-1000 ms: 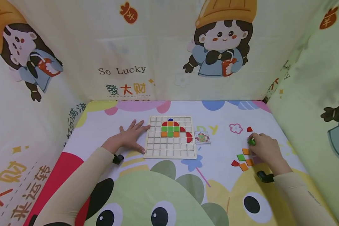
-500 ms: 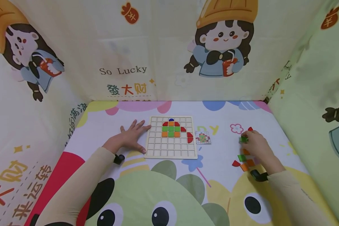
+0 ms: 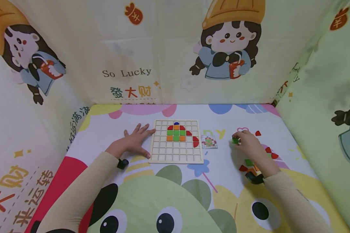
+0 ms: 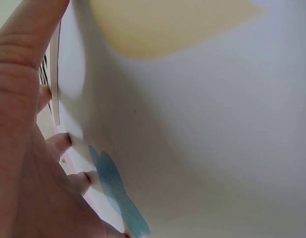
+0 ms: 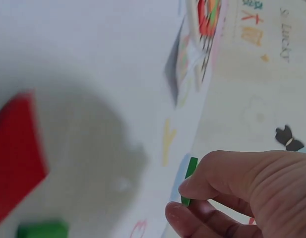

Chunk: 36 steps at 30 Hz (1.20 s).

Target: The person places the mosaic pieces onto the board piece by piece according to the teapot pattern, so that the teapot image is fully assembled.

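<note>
My right hand (image 3: 250, 145) pinches a green square tile (image 3: 235, 140) between thumb and fingers, held above the cloth to the right of the board. The right wrist view shows that green tile edge-on at the fingertips. A wooden grid board (image 3: 176, 153) lies flat in the middle, with green, orange, red and blue tiles (image 3: 176, 133) set in its upper cells. My left hand (image 3: 132, 140) lies spread at the board's left edge, thumb and a fingertip touching it. In the left wrist view the thumb (image 4: 16, 74) hides part of the board.
A small pattern card (image 3: 209, 141) lies against the board's right side. Loose tiles are scattered at the right: a red one (image 3: 258, 133), two more red ones (image 3: 271, 153), and a green one (image 3: 249, 162) with red and orange pieces partly under my right wrist. Patterned cloth walls surround the table.
My right hand has moved left with the green tile, away from the loose tiles and towards the board. My left hand has stayed where it was.
</note>
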Motion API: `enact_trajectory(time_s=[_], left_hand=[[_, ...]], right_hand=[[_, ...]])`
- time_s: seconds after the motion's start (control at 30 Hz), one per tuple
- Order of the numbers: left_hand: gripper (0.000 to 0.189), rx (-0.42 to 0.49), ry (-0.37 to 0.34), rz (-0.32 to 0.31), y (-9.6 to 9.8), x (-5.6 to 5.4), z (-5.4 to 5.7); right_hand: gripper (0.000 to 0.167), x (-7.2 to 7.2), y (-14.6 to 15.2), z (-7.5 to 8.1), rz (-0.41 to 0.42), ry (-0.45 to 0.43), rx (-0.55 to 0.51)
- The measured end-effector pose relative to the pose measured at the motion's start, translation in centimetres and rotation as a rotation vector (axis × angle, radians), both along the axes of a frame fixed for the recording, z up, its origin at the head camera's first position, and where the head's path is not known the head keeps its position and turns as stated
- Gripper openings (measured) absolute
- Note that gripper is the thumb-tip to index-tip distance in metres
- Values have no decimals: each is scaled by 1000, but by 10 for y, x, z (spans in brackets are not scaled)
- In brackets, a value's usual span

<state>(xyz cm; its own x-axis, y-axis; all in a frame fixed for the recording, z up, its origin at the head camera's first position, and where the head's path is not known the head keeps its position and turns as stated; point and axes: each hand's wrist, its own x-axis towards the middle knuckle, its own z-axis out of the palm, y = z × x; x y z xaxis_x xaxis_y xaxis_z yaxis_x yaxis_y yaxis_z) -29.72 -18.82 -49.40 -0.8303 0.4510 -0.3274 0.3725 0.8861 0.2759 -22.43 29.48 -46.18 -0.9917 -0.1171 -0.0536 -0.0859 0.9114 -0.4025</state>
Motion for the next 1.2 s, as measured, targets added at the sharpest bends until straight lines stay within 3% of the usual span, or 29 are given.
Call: enact_trajectory(time_s=[0.6, 0.83, 1.2], left_hand=[[129, 11, -1, -1, -2, 2, -1], [129, -3, 10, -3, -1, 1, -2], [131, 1, 7, -5, -1, 1, -3]], right_hand=[[36, -15, -82, 0, 85, 62, -30], [39, -19, -107, -1, 87, 26, -41], [37, -27, -144, -8, 139, 38, 20]])
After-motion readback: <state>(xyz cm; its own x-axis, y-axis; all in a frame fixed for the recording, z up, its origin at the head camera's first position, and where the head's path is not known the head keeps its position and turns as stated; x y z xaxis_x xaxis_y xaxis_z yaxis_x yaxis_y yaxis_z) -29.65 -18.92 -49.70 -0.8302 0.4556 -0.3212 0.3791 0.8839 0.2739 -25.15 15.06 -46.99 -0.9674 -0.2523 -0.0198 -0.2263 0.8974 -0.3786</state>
